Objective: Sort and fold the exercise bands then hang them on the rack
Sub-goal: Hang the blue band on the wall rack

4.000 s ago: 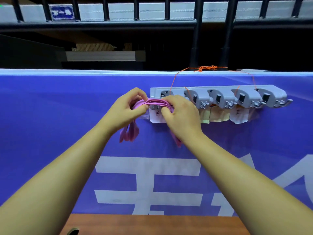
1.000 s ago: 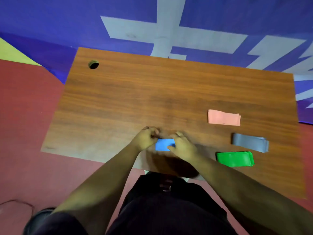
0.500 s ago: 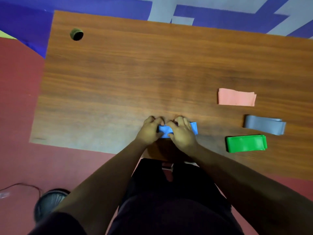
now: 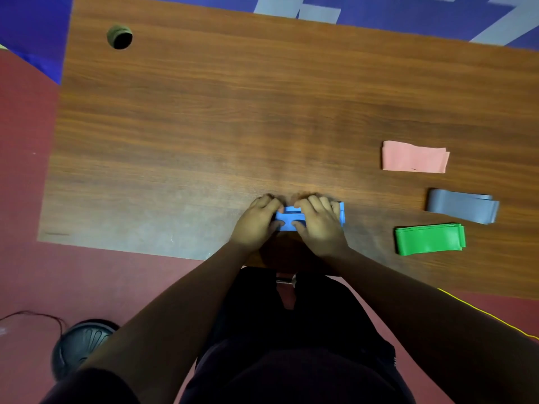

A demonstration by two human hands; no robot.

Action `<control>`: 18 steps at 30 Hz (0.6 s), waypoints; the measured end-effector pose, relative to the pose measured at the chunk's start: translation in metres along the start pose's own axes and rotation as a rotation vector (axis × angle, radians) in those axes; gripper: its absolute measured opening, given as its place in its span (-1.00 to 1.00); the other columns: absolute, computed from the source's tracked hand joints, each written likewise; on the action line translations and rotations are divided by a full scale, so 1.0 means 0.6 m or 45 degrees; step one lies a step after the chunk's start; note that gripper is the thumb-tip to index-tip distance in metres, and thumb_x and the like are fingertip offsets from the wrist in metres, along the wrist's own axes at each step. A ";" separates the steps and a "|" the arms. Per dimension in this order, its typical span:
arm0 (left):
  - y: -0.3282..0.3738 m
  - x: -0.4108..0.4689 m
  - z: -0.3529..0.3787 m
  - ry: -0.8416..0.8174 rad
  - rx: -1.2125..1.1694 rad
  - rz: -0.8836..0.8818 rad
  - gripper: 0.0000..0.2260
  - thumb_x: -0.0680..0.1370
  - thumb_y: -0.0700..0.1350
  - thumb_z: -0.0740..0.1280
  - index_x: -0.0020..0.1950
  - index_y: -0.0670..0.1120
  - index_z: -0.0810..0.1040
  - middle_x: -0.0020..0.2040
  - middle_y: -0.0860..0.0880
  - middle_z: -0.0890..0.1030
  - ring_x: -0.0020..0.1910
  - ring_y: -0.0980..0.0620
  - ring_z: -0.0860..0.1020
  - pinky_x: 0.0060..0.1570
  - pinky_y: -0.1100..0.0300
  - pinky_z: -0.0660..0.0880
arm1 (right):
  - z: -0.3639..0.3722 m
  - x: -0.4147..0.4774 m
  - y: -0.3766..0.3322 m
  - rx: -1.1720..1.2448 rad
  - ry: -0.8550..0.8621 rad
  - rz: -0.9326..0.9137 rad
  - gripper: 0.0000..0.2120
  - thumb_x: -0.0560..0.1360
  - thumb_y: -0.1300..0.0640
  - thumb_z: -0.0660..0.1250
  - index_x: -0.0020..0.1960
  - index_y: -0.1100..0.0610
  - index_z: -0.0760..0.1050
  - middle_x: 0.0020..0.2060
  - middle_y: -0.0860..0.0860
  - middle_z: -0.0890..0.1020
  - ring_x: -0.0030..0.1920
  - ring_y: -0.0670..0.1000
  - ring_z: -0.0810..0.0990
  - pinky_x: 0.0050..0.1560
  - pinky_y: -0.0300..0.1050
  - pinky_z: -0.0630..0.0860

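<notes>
A folded blue exercise band (image 4: 288,221) lies near the front edge of the wooden table (image 4: 204,126). My left hand (image 4: 256,221) grips its left end and my right hand (image 4: 319,224) covers its right part, both pressing it to the tabletop. Three folded bands lie to the right: a pink band (image 4: 414,156), a grey band (image 4: 462,205) and a green band (image 4: 428,239). The rack is out of view.
A round cable hole (image 4: 119,37) sits at the table's far left corner. A purple banner with white letters (image 4: 379,10) hangs behind the table. On the red floor at the lower left stands a dark round object (image 4: 78,348).
Four seconds ago both hands held a pink-purple band at the grey rack. Since one second ago the view tilted down and both hands closed in over the blue band on the table.
</notes>
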State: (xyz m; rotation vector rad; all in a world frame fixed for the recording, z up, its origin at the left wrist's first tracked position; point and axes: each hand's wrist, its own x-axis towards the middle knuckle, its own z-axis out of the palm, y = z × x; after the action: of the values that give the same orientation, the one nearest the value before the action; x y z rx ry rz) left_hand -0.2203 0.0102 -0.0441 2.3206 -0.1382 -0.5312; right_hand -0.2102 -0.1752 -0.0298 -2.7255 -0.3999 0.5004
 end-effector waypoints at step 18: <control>-0.011 0.018 -0.034 -0.192 -0.123 0.171 -0.72 0.45 -0.06 0.46 0.13 0.00 0.53 0.09 0.08 0.33 0.20 0.10 0.29 0.23 0.22 0.33 | -0.044 0.013 0.001 0.179 -0.055 -0.207 -0.90 0.43 0.17 0.32 -0.10 0.17 0.58 -0.12 0.02 0.66 -0.01 0.05 0.56 0.10 -0.19 0.30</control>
State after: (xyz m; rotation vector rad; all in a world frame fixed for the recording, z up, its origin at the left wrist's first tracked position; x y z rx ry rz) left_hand -0.2023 0.0253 -0.0389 2.1593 -0.3310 -0.6306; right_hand -0.1927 -0.1805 -0.0094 -2.5253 -0.5696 0.5231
